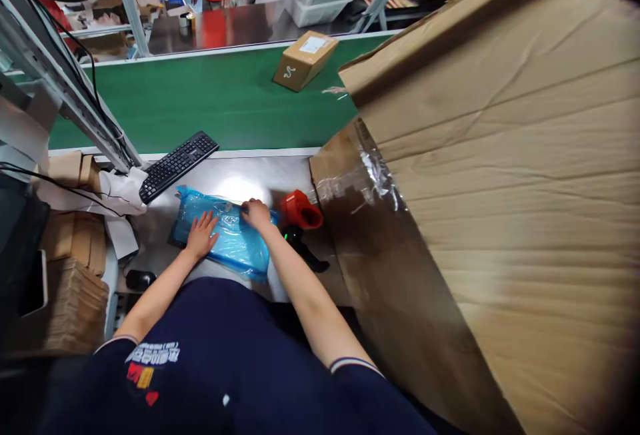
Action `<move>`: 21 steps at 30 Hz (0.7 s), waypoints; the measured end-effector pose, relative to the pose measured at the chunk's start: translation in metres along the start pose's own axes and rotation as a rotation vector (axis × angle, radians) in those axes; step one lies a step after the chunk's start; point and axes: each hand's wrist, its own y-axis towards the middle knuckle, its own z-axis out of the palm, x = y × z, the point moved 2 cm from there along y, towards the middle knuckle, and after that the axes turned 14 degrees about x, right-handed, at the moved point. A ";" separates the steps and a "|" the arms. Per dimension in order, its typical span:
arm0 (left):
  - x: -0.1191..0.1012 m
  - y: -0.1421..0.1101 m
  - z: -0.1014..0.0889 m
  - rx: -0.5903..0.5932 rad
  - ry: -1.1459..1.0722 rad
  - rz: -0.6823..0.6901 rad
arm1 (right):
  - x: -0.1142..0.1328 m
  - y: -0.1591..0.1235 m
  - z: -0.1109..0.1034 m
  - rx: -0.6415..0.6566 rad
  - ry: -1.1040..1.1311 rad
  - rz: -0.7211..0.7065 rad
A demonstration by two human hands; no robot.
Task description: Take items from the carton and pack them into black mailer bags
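A blue plastic bag [233, 238] lies flat on the steel worktop [280, 175] in front of me. My left hand [201, 235] rests flat on its left part with the fingers spread. My right hand [257, 214] is closed at the bag's upper right edge, pinching it. A red tape dispenser [301, 212] with a black handle sits just right of my right hand.
A huge cardboard box [500, 188] fills the right side, close to the dispenser. A black keyboard [177, 164] lies at the back left. Behind runs a green conveyor belt [200, 102] carrying a small carton [305, 58]. Stacked flat cartons [75, 288] sit at left. A person in orange stands far back.
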 end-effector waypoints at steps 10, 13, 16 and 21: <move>-0.011 0.034 0.001 0.114 -0.002 -0.008 | -0.013 0.012 -0.014 0.012 0.125 -0.107; -0.004 0.015 0.007 0.069 -0.034 0.033 | -0.018 0.015 -0.019 0.029 0.200 -0.159; 0.004 -0.005 0.014 0.060 -0.050 0.054 | -0.020 0.013 -0.020 0.109 0.291 -0.256; 0.009 -0.022 0.024 0.039 -0.053 0.067 | -0.014 0.021 -0.014 0.284 0.348 -0.293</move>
